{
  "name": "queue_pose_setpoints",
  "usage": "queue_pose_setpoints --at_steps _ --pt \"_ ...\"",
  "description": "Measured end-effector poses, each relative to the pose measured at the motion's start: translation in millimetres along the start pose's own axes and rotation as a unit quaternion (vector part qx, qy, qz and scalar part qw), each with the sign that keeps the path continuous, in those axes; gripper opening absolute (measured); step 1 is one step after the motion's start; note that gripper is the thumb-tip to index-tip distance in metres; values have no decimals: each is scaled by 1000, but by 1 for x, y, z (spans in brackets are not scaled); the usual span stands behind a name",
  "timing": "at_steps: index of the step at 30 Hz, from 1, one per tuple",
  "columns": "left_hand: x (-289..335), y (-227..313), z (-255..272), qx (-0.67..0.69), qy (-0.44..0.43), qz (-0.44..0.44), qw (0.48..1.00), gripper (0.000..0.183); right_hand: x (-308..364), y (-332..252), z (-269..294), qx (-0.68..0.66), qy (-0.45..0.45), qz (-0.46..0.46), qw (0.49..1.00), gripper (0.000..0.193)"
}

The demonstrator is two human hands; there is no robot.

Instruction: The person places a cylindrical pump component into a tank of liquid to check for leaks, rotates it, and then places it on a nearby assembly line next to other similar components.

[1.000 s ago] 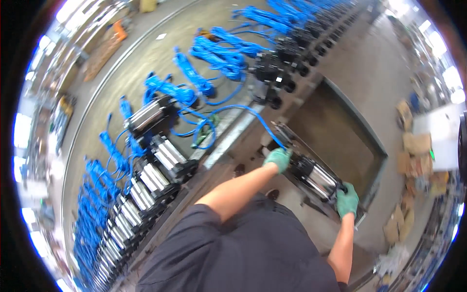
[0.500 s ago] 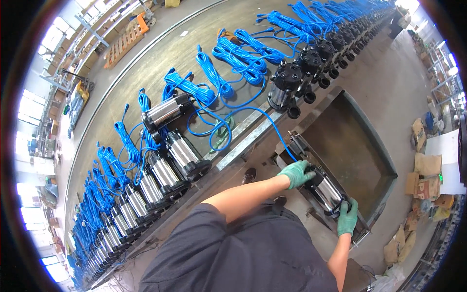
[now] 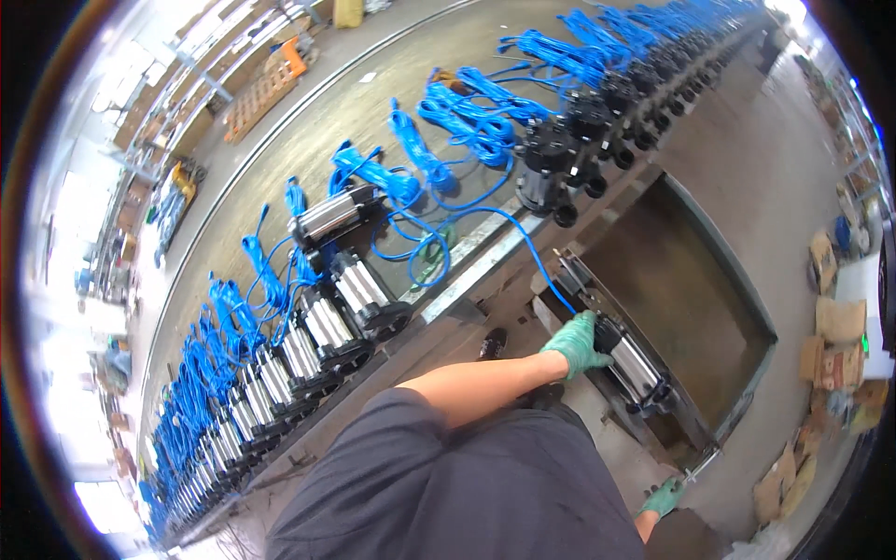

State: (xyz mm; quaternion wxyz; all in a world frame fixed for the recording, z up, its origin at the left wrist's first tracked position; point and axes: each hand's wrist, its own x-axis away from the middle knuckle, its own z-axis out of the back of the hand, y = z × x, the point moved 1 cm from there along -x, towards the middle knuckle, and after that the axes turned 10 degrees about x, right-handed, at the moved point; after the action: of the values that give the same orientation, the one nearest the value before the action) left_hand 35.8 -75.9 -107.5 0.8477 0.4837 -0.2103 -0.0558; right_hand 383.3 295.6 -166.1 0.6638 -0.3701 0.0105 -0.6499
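Cylinder (image 3: pixel 637 369) partly behind left fingers (image 3: pixel 598 358)

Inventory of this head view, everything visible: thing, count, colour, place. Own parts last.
Handled cylindrical unit: one, silver and black, right of centre
Metal fixture: one, dark, under that unit
Tank: one, grey rim, brownish inside, beside the fixture
Loose cable: one, blue, from bench to left hand
Long bench: one, tan-green top, across the upper left
Standing units: many, silver and black, along bench edge
Lying unit: one, silver and black, on bench
Cable bundles: many, blue, on bench
Pallet: one, orange-brown, upper left
Cardboard boxes: several, brown, far right
Shirt: one, dark, bottom centre
Left hand: one, green-gloved, on the handled unit
Right hand: one, green-gloved, near the fixture's lower end
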Motion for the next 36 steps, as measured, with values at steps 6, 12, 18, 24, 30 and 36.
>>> queue_pose_setpoints --at_steps 6,12,18,24,30,36 --pt "-14 19 -8 21 -44 -38 998 73 -66 67 -3 -25 -137 66 988 27" --pt "-33 -32 -28 130 -44 -83 987 74 -52 39 -20 11 59 79 995 34" --pt "-16 -1 -17 80 -59 -1 995 81 -41 16 9 185 256 128 940 50" --pt "-25 -11 -11 75 -78 10 994 80 -60 -26 29 397 90 152 901 52" --pt "-26 -11 -17 87 -72 -18 993 74 -93 -19 29 373 138 154 905 22" --pt "-27 -12 -22 58 -61 -3 996 75 -85 -4 11 171 229 202 937 19"
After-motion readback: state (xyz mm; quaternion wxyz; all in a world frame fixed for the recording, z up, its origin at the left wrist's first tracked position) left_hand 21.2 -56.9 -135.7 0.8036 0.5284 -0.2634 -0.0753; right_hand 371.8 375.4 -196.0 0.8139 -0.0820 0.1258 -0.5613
